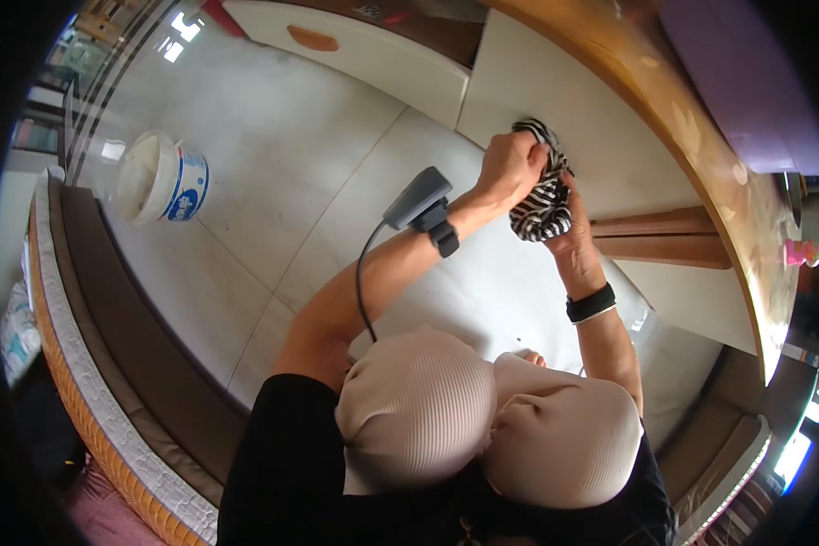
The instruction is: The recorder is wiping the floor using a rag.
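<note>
A black-and-white striped cloth (542, 205) is bunched up between my two hands, in front of a pale cabinet panel (587, 130). My left hand (513, 164) is closed on the cloth's upper part, its fingers curled. Beneath and to the right, my right hand (573, 218) grips the cloth's lower right side, with most of its fingers hidden behind the fabric. A dark device (420, 198) with a cable is strapped to my left wrist, and a black band (591, 303) circles my right wrist.
A white plastic bucket (147, 177) with a blue label lies on the tiled floor (300, 157) at the left. The cabinet's wooden top edge (696, 164) curves along the right. A drawer (382, 61) is at the top, and a brown padded bed or sofa edge (123, 307) runs down the left.
</note>
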`<state>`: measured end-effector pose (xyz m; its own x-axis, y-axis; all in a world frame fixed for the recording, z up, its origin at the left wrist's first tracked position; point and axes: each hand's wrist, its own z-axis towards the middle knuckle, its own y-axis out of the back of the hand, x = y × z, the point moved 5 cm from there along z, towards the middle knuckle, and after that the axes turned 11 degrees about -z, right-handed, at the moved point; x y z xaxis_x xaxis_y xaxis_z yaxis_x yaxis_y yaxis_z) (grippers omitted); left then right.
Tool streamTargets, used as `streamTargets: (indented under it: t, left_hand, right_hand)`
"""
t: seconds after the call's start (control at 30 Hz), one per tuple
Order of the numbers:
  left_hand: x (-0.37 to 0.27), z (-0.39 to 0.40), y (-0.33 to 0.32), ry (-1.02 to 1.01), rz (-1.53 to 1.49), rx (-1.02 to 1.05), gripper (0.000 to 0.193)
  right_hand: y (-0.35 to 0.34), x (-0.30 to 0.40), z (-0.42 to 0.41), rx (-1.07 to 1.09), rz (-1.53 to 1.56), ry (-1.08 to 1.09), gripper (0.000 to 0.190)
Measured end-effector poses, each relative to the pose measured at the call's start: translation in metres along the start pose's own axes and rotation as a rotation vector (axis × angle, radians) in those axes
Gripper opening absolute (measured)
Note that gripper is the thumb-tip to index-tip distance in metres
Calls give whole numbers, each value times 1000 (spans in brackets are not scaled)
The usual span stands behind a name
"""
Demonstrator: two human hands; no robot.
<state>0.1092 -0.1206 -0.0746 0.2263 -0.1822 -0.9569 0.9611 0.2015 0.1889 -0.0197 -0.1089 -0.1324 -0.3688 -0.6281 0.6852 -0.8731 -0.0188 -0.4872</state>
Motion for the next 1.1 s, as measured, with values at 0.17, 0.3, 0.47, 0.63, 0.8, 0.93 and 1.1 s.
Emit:
streamTargets:
  t: [0.17,0.3,0.47,0.63,0.8,0.93,1.1]
  left_hand:
    - [63,-3,-7,201,-21,-79,23]
    - [46,-8,-18,119,-93,-117,27]
    - [38,-2,-13,167,-246,-114,34]
    - [79,-13,-21,251,-21,-30,26]
    - [12,-10,-16,69,-145,48,23]
    - [41,-10,-18,253,-211,42,21]
    - [33,-2,-21,36,-171,-60,22]
  right_hand:
    - [14,-29,15,87,174,-89,33]
    - [34,-35,27,85,199,-112,28]
    - [13,-11,4,134,194,-107,27]
    - [34,-47,20,14,248,-121,31]
    - [21,-4,-11,107,117,-51,34]
    - [33,-17,5,74,82,-62,32]
    - [29,-15,7,122,150,-34,30]
